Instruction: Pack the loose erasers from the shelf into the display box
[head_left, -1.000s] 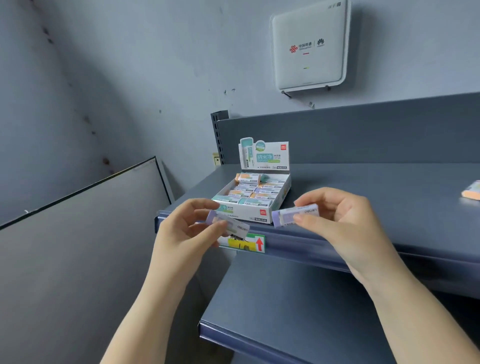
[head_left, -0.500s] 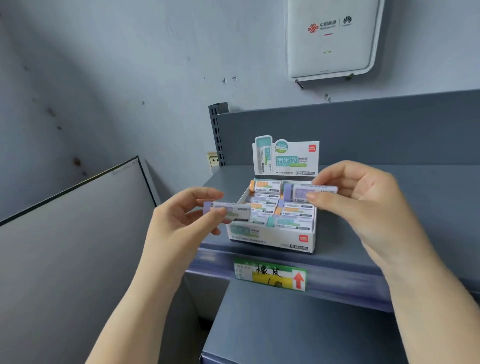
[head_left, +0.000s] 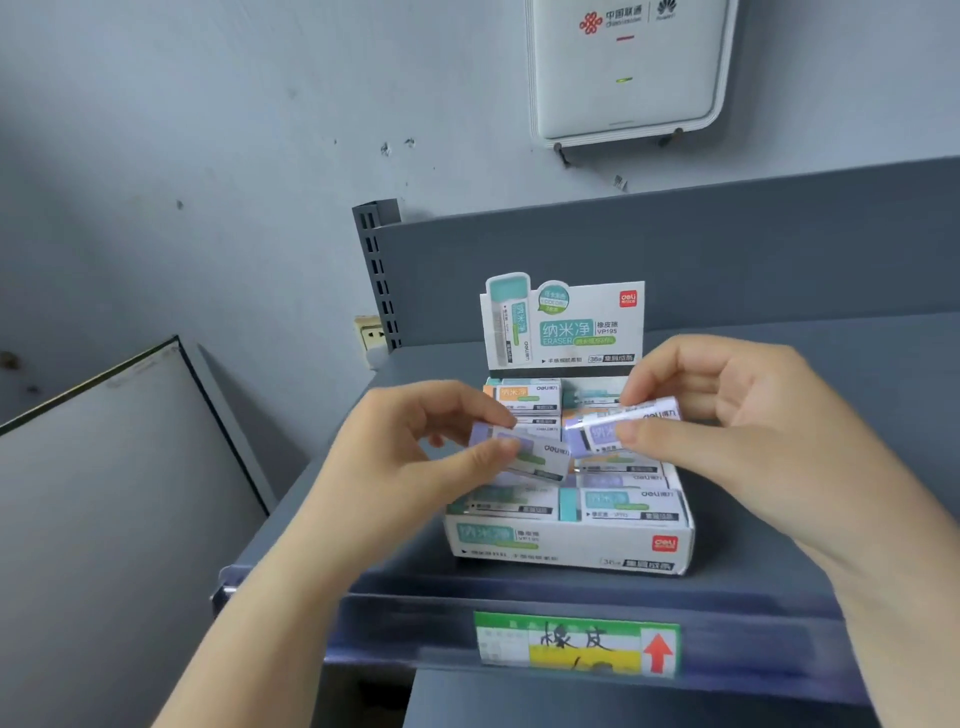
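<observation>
Your left hand (head_left: 415, 457) pinches a purple eraser (head_left: 524, 454) between thumb and fingertips, and your right hand (head_left: 727, 431) pinches a second purple eraser (head_left: 618, 423) the same way. A second ago both erasers were out at the shelf's front edge, short of the display box (head_left: 569, 543); now both grips have carried them over the box, the left one above the front left rows, the right one above the middle right. By my judgement the carry is done and only the setting down is left.

The box looks nearly full, so open slots are few and hard to pick out under your fingers. Its upright card (head_left: 566, 322) stands just behind your hands. The box sits near the front lip of the shelf (head_left: 831, 364), above the price label (head_left: 576, 644); push down, not forward.
</observation>
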